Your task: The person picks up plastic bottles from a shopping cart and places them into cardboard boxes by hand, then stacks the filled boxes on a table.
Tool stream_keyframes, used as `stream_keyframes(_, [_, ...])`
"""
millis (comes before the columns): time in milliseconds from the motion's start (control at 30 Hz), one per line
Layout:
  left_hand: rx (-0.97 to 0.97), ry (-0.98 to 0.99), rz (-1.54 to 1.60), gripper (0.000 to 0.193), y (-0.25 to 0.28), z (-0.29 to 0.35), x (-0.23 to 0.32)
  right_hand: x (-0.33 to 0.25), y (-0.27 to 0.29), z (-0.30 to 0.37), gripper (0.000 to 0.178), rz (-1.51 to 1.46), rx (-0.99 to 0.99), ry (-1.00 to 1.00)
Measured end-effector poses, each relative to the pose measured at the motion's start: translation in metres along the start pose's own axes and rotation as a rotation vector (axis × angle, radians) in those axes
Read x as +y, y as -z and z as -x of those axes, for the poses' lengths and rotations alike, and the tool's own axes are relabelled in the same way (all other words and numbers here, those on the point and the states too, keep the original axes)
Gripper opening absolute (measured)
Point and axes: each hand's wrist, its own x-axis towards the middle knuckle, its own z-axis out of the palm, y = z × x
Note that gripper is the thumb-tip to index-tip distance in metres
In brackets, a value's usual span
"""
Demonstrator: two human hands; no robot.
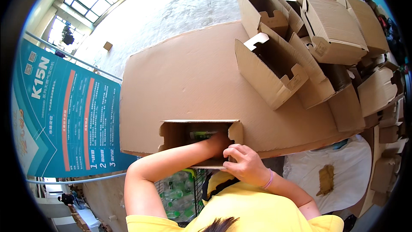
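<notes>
Cardboard box (237,132) sitting at lower centre of frame, mouth facing camera, opening's long axis running left-right. Left hand (219,142) sitting inside, grip hidden; right hand (246,164) pinching lower right corner. Teal banner (77,118), left of frame, bearing white printing.

two hands (245,165), more than five boxes (236,133), one banner (79,120), one wire basket (198,191), one wristband (270,178)

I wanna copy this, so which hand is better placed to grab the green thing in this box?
Probably the left: the left hand is inside the box, close to the green thing, though its fingertips are hidden. The right hand is at the box's right edge.
</notes>
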Motion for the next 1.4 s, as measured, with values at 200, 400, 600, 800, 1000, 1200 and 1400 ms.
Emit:
stream_keyframes(200, [-0.018, 0.038, 0.008, 0.025, -0.013, -0.02, 0.0, 0.001, 0.002, 0.002, 0.012, -0.039, -0.023, -0.019])
stream_keyframes(400, [0.008, 0.069, 0.048, 0.024, -0.006, -0.014, -0.005, 0.002, 0.001, 0.001, 0.017, -0.031, -0.061, -0.02])
stream_keyframes(600, [-0.052, 0.279, 0.063, 0.038, 0.084, 0.076, 0.023, 0.001, 0.006, -0.005, 0.02, -0.013, -0.07, -0.026])
stream_keyframes(800, [1.088, 0.271, 0.406, 0.048, 0.064, 0.199, 0.037, -0.012, -0.001, -0.003, 0.067, 0.075, 0.038, -0.158])
stream_keyframes(1000, [1.551, 0.433, 0.647, 0.052, -0.032, 0.213, 0.029, -0.014, -0.021, 0.013, 0.062, -0.07, 0.179, -0.244])
stream_keyframes(1200, [1.2, 0.369, 0.936, 0.039, -0.062, 0.191, 0.009, -0.009, -0.032, 0.02, 0.047, -0.138, 0.097, -0.417])
stream_keyframes(1400, [1.176, 0.569, 0.319, 0.071, -0.04, 0.175, -0.01, -0.003, -0.055, 0.002, 0.064, 0.195, 0.436, -0.52])
